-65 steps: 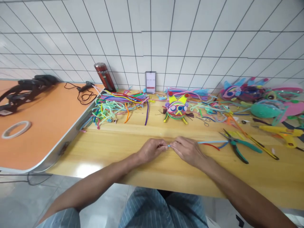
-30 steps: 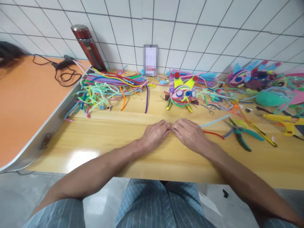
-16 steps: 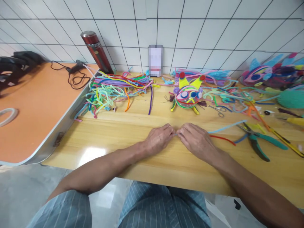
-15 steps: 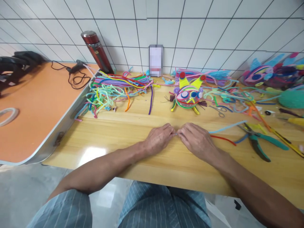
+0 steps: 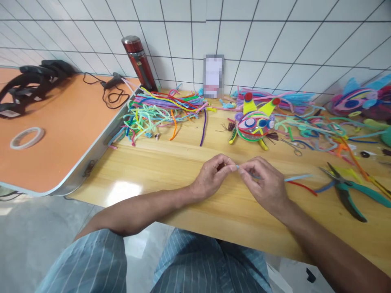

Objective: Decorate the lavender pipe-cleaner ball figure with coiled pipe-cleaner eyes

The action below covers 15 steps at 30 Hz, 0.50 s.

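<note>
Pinching a thin blue strip [image 5: 237, 166], the left hand [image 5: 212, 176] and right hand [image 5: 266, 185] are now held less curled (nearly touching), leaving it apparently better exposed for handling.

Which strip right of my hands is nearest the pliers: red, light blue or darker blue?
The darker blue strip, right at the pliers; the red strip and light blue strip lie nearer your right hand.
</note>
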{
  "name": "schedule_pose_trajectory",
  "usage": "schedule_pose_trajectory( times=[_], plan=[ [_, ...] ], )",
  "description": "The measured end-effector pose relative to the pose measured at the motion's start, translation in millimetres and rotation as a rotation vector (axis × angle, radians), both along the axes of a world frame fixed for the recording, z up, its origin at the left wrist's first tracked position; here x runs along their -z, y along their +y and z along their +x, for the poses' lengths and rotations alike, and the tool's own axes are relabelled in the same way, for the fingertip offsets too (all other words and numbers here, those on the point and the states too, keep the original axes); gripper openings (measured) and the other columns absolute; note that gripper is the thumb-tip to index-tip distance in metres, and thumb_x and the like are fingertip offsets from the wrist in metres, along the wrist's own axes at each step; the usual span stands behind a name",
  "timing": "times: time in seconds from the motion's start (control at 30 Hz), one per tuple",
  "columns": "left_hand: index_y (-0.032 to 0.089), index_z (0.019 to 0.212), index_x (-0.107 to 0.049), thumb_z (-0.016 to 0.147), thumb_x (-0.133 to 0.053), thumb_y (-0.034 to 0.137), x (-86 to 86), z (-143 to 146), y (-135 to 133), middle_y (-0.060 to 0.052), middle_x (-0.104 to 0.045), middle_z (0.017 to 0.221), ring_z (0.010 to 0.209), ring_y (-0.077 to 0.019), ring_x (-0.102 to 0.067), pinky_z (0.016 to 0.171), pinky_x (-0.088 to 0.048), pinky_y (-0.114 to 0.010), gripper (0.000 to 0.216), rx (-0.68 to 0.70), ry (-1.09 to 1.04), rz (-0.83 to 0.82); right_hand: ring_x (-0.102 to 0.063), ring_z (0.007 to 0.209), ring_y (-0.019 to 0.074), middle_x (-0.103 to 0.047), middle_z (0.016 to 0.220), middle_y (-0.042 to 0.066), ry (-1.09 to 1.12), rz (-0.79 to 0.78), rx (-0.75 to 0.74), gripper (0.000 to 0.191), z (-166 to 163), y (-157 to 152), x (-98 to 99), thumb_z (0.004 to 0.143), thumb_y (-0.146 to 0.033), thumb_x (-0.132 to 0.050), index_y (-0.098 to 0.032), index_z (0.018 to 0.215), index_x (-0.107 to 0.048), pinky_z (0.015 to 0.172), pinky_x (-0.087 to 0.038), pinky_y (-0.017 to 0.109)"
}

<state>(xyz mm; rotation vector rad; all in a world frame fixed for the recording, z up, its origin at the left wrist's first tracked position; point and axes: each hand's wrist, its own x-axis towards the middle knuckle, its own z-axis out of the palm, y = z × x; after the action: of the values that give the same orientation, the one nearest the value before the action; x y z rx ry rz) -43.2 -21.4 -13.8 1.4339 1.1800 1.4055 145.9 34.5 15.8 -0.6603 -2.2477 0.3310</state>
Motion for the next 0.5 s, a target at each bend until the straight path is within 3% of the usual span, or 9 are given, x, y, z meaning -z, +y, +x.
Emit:
schedule_pose_trajectory(
  times=[0.17,0.37,0.5],
  plan=[
    [0.016,0.096,-0.068,0.103,-0.066,0.036,5.4,-12,10,-0.002,-0.066,0.088,0.075,-0.0128,-0.056,0.075,-0.048,-0.026,0.022,0.08,0.234,0.02,-0.069,0.08,0.0205,-0.071,0.086,0.004,-0.126,0.155,-0.039,0.009,5,8,1.9,0.104,-0.017,-0.062,-0.023,0.098,-0.065,0.073,-0.051,0.034],
    [0.018,0.105,-0.068,0.109,-0.052,0.024,3.5,-20,10,-0.008,-0.072,0.104,0.103,-0.0211,-0.069,0.09,-0.053,-0.031,0.018,0.208,0.701,0.093,-0.064,0.079,0.0233,-0.072,0.083,0.006,-0.32,0.361,-0.096,0.016,7,13,5.5,0.106,-0.017,-0.059,-0.021,0.091,-0.064,0.072,-0.045,0.04],
    [0.02,0.109,-0.065,0.11,-0.047,0.026,1.5,-18,8,-0.008,-0.071,0.109,0.103,-0.0234,-0.07,0.087,-0.055,-0.033,0.02,0.239,0.841,0.021,-0.062,0.075,0.0222,-0.07,0.078,0.004,-0.309,0.348,-0.101,0.018,6,13,4.6,0.103,-0.016,-0.06,-0.022,0.087,-0.064,0.072,-0.045,0.039]
  ],
)
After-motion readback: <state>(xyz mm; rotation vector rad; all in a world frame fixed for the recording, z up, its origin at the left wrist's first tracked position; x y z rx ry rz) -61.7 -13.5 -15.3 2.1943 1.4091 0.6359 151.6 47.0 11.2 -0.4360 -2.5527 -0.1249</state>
